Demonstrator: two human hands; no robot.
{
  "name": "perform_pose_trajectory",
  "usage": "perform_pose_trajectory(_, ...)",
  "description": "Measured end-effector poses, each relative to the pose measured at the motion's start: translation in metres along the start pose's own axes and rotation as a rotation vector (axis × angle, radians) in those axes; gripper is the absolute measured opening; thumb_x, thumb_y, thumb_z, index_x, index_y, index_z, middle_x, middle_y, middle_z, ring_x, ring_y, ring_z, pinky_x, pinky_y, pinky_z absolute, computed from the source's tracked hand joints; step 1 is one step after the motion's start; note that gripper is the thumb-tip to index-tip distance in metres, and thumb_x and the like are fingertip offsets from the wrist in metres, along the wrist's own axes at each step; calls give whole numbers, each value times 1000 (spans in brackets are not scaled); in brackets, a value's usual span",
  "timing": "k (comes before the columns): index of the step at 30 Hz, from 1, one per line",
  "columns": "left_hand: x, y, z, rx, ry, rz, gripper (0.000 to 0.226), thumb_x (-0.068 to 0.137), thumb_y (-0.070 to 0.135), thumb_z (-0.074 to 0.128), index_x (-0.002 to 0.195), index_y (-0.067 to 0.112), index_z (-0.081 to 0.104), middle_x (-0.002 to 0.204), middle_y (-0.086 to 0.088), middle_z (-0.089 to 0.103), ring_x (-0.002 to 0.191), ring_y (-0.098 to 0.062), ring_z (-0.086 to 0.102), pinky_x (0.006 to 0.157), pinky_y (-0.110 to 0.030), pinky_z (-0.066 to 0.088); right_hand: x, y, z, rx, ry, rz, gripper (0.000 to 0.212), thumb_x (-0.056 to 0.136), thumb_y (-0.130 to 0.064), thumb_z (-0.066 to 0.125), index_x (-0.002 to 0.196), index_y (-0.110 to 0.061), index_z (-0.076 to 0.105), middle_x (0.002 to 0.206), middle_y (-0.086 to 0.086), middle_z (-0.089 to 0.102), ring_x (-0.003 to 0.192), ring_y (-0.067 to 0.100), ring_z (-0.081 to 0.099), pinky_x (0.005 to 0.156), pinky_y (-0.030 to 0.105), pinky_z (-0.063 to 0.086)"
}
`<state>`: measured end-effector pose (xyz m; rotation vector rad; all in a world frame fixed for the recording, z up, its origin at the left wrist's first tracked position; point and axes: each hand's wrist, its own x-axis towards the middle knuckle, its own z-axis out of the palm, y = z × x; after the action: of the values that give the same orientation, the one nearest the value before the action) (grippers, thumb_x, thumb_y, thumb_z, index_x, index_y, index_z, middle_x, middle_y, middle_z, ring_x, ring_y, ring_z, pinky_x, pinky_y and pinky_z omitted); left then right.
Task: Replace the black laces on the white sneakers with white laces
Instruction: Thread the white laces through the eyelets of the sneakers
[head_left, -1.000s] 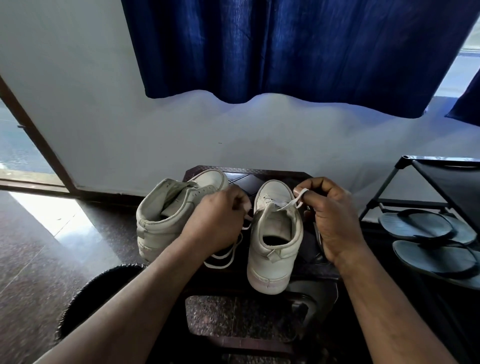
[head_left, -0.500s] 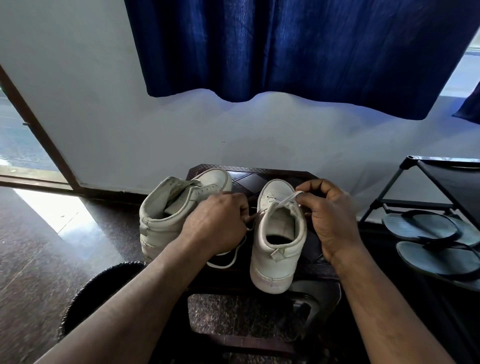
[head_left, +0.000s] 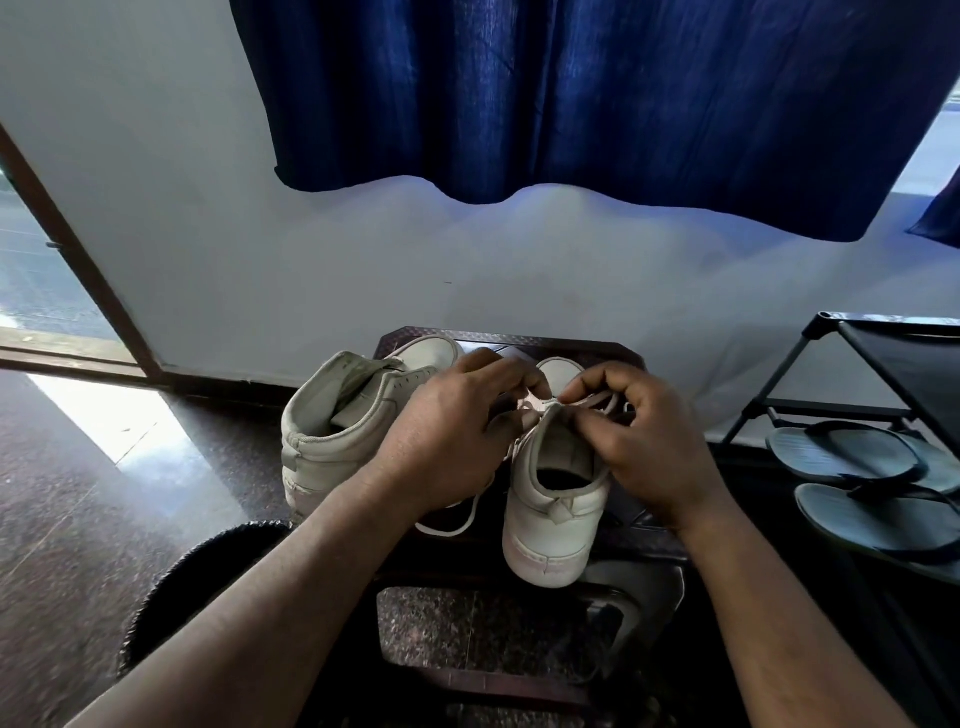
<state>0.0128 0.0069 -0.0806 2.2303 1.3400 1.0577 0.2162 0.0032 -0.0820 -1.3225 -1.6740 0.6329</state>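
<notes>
Dark stool (head_left: 519, 342) holds both shoes heels-in, so eyelets face up w/in reach. L sneaker (head_left: 332, 441) waits, looks unlaced. R sneaker (head_left: 550, 525) sits btwn hands: L hand (head_left: 447, 441) and R hand (head_left: 644, 447) each pinch white lace (head_left: 597, 402) at tongue, prob. to cinch it.

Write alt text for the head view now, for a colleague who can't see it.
The left hand and right hand pinch a white lace at the top of a white sneaker standing on a dark stool. A second sneaker stands to its left, and flip-flops lie at the far right.
</notes>
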Motion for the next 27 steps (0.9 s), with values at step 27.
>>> perform_pose_trajectory(27,11,3,3,-437,-177,-636,27,96,22,72,71,21,61,51,15,52,43,1,45,39,-10,34,0,8,1,167,-44,127,13,82,-15,80,88,-24,73,88,-13,73,84,8,67,78,31,52)
